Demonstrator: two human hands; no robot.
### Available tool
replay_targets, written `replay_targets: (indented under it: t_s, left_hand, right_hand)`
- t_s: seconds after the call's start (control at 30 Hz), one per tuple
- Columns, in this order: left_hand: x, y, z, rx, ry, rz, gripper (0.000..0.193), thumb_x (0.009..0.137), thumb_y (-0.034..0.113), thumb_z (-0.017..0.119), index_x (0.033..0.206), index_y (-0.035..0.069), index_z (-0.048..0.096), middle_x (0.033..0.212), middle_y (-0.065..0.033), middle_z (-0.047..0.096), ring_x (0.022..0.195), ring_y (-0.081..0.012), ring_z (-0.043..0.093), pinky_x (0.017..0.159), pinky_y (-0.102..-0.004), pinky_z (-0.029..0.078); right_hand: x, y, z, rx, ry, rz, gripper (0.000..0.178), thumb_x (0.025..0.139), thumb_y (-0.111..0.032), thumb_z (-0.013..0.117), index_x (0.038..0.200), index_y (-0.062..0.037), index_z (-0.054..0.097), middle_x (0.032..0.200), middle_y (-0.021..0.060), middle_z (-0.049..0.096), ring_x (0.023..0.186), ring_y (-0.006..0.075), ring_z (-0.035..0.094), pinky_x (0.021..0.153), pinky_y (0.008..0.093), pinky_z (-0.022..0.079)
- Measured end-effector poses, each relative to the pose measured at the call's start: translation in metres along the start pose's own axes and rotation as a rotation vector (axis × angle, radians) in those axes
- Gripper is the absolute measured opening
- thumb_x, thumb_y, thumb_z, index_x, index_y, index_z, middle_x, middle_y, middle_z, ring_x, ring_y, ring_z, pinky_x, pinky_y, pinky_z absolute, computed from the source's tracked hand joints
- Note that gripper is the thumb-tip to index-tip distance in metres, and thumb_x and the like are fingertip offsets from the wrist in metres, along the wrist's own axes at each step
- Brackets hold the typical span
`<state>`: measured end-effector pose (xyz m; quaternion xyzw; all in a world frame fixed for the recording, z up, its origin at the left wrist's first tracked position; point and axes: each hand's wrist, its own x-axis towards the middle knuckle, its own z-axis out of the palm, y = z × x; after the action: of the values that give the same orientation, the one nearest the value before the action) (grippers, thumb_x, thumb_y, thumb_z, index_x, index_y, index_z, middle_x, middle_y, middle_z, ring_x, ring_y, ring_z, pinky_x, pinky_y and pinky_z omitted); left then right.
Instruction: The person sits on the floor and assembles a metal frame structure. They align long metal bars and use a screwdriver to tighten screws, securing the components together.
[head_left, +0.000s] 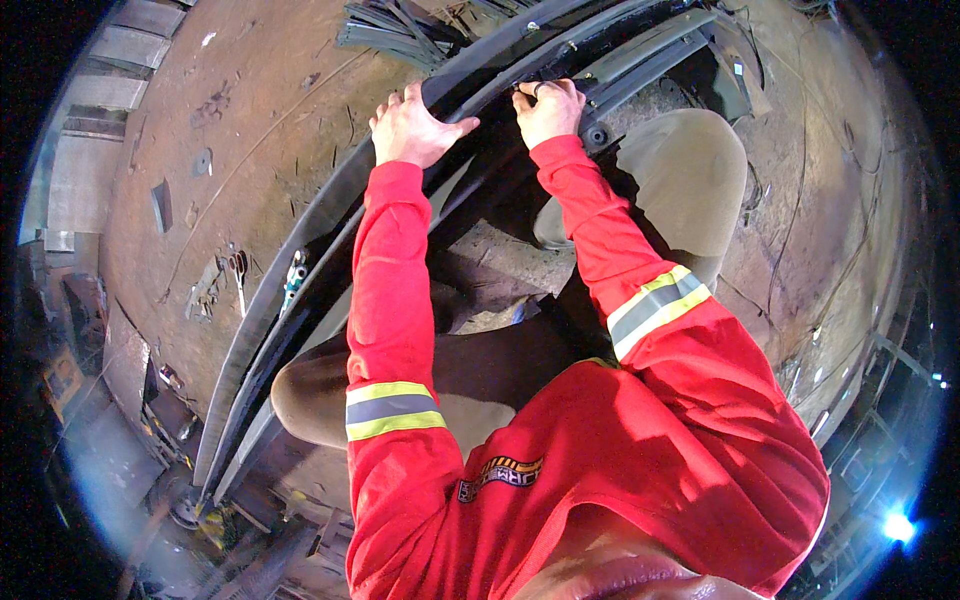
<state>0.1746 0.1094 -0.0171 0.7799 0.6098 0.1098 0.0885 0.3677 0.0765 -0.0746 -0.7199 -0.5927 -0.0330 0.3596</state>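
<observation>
Work stage: the curved metal strips (335,200) are laid side by side in a long arc over the brown floor (260,130). Small bright fittings (532,27) are seen on their upper stretch, so some fitting is judged done there. Handling at the upper middle is judged unfinished, as both hands are placed there. What is left beyond this cannot be determined. A teal-and-white tool (295,275) is seen on the lower-left stretch, apart from both hands; red-handled scissors or pliers (238,268) are left just beside the arc.

Position relative to grip: the strips are crossed by the left hand (412,130), its thumb spread from its fingers; whether the metal is clamped cannot be told. The right hand (550,112) is placed farther along, fingertips drawn together at the dark strip edge; whether anything is pinched there is hidden.
</observation>
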Motion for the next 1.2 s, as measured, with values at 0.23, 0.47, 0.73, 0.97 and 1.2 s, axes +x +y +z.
replay_targets:
  t_s: [0.23,0.47,0.73,0.97,1.2]
  left_hand:
    - [-0.001,0.001,-0.003,-0.002,-0.017,-0.013,0.095,0.058,0.064,0.073,0.126,0.002,0.05,0.115,-0.0235,0.058,0.108,-0.0383,0.056,0.094,-0.0462,0.043]
    - [0.0,0.003,-0.003,0.003,-0.03,-0.023,0.094,0.058,0.063,0.074,0.126,0.002,0.049,0.115,-0.0235,0.057,0.108,-0.0386,0.055,0.095,-0.0463,0.042]
    - [0.0,0.003,-0.005,0.006,-0.062,-0.037,0.095,0.058,0.063,0.073,0.126,0.002,0.048,0.117,-0.023,0.057,0.11,-0.0386,0.054,0.096,-0.0467,0.041]
    - [-0.001,0.005,-0.008,0.002,-0.075,-0.051,0.096,0.058,0.064,0.072,0.127,0.002,0.046,0.119,-0.022,0.056,0.111,-0.0381,0.054,0.097,-0.0471,0.039]
    - [-0.001,0.003,-0.006,-0.011,-0.078,-0.048,0.096,0.059,0.063,0.072,0.128,0.002,0.046,0.119,-0.022,0.056,0.112,-0.0379,0.053,0.097,-0.0473,0.039]
  right_hand:
    - [0.003,-0.004,-0.006,-0.056,-0.108,-0.01,0.015,0.077,-0.026,0.067,0.082,-0.0136,0.071,0.083,0.0031,0.069,0.095,0.0241,0.055,0.087,0.0428,0.036]
    - [0.007,-0.004,-0.011,-0.125,-0.192,-0.039,0.018,0.08,-0.03,0.064,0.081,-0.0135,0.07,0.083,0.0021,0.068,0.096,0.0228,0.055,0.087,0.0438,0.035]
    - [0.005,-0.004,-0.01,-0.015,-0.099,0.034,0.015,0.073,-0.028,0.072,0.079,-0.0145,0.07,0.085,0.003,0.068,0.094,0.0248,0.056,0.085,0.0425,0.037]
    - [0.006,-0.003,-0.01,-0.024,-0.005,-0.053,0.014,0.069,-0.027,0.073,0.074,-0.0144,0.069,0.081,0.0022,0.067,0.091,0.0246,0.057,0.083,0.0426,0.039]
    - [0.007,-0.007,-0.011,-0.039,0.023,-0.036,0.016,0.067,-0.028,0.074,0.072,-0.0136,0.07,0.08,0.0023,0.068,0.089,0.0239,0.058,0.083,0.042,0.039]
